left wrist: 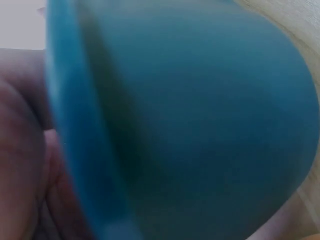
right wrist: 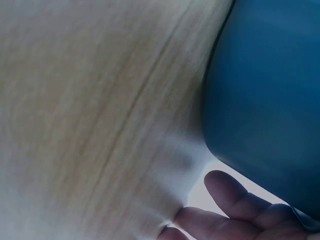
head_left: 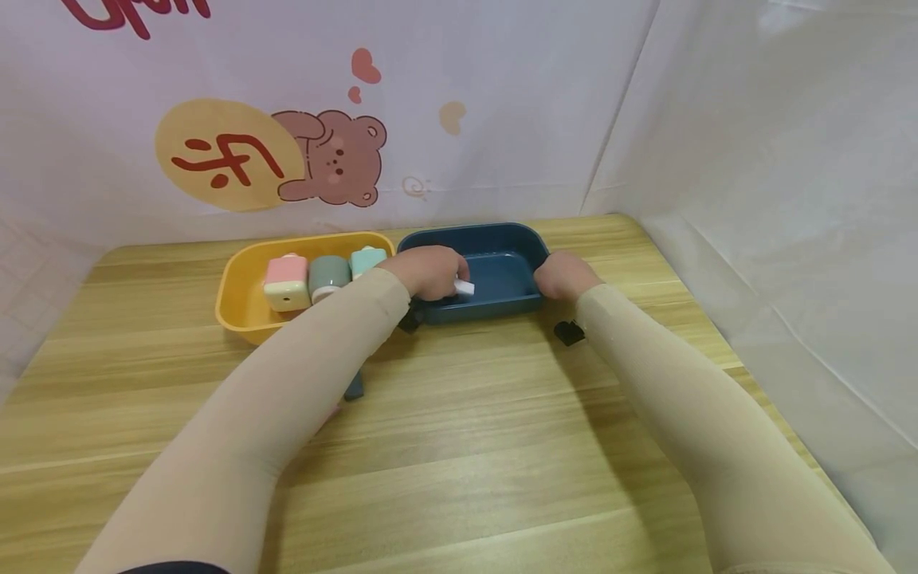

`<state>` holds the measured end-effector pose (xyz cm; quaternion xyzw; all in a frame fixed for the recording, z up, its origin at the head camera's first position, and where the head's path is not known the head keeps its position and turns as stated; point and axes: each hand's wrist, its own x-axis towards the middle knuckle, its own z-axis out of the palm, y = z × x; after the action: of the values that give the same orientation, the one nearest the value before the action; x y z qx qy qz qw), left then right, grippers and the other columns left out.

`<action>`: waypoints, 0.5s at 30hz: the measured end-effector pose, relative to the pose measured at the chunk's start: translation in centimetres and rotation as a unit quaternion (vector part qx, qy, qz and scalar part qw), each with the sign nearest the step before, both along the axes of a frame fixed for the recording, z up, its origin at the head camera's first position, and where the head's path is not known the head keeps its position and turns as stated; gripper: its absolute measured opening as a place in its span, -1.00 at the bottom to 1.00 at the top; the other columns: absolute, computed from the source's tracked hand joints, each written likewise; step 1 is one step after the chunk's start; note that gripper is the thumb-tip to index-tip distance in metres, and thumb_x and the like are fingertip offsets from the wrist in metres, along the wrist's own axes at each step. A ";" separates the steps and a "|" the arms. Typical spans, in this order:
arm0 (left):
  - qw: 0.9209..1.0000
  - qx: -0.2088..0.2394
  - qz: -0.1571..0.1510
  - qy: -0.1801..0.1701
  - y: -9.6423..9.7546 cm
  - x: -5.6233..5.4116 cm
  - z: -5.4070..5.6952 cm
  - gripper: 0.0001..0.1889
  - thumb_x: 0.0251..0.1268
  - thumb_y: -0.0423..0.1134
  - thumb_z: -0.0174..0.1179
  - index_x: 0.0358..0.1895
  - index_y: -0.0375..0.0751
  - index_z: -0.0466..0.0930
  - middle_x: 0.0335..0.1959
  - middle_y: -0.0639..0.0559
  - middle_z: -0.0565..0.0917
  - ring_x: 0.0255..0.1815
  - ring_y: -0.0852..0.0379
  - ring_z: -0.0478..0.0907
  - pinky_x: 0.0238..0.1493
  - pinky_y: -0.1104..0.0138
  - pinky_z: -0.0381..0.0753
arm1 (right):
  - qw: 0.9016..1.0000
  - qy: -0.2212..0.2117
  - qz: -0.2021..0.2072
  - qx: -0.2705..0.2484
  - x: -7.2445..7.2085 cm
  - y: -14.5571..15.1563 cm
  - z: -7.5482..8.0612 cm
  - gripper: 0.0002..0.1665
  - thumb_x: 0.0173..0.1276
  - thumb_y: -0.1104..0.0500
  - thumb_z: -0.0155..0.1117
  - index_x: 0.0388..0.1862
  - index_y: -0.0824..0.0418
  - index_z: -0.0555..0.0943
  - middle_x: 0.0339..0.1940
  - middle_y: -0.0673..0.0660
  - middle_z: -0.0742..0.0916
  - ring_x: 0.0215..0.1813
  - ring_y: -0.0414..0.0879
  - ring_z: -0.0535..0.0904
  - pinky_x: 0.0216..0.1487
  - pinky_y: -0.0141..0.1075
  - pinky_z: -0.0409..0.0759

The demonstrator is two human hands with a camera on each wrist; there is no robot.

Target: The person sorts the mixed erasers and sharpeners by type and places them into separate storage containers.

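Note:
My left hand (head_left: 432, 271) reaches over the left end of a dark blue plastic bin (head_left: 502, 308) and pinches a small white block (head_left: 464, 287), whose end sticks out past the fingers. In the left wrist view the bin's outer wall (left wrist: 210, 120) fills most of the picture, with part of that hand (left wrist: 22, 150) beside the rim. My right hand (head_left: 566, 276) holds the bin's right end at the rim. The right wrist view has its fingers (right wrist: 225, 195) against the outside of the bin (right wrist: 270, 100); the thumb is hidden.
A yellow bin (head_left: 231, 296) stands left of the blue one, holding a pink-and-cream cube (head_left: 287, 287), a grey-green cup-like piece (head_left: 330, 273) and a mint cube (head_left: 367, 258). A dark grey piece (head_left: 354, 388) lies on the wooden table (head_left: 488, 446) beside the left forearm. White cloth hangs behind.

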<state>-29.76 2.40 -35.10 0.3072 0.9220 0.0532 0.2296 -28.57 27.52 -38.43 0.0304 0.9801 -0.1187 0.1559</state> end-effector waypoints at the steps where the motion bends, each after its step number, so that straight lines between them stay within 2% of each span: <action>1: 1.000 0.000 -0.002 0.001 0.0 0.0 0.0 -0.69 0.60 -0.25 0.12 0.27 -0.06 0.66 0.15 -0.01 0.70 0.08 0.00 0.58 0.31 0.12 0.57 | 1.000 0.000 -0.001 0.000 0.0 0.0 0.0 -0.72 0.34 0.20 -0.15 -0.55 0.16 0.43 -0.12 0.30 0.65 -0.12 0.14 0.55 0.01 -0.09 0.54; 9: 1.000 -0.012 -0.023 0.004 0.5 -0.1 -0.1 -0.68 0.57 -0.30 0.08 0.24 -0.03 0.69 0.17 0.01 0.70 0.13 0.02 0.59 0.32 0.10 0.58 | 1.000 0.007 0.004 0.003 -0.1 0.0 -0.2 -0.72 0.33 0.20 -0.15 -0.55 0.17 0.43 -0.08 0.33 0.66 -0.11 0.15 0.55 0.02 -0.08 0.55; 15: 0.999 -0.030 -0.039 0.002 1.0 -0.2 0.4 -0.68 0.56 -0.29 0.10 0.23 -0.01 0.69 0.17 0.02 0.70 0.14 0.02 0.58 0.30 0.11 0.58 | 1.000 0.008 0.001 -0.003 0.1 0.0 -0.1 -0.73 0.33 0.20 -0.14 -0.52 0.19 0.46 -0.03 0.35 0.67 -0.08 0.16 0.55 0.07 -0.04 0.57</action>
<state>-29.94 3.37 -34.66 0.3363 0.9108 0.0158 0.2391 -28.51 27.53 -38.49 0.0283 0.9812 -0.1213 0.1478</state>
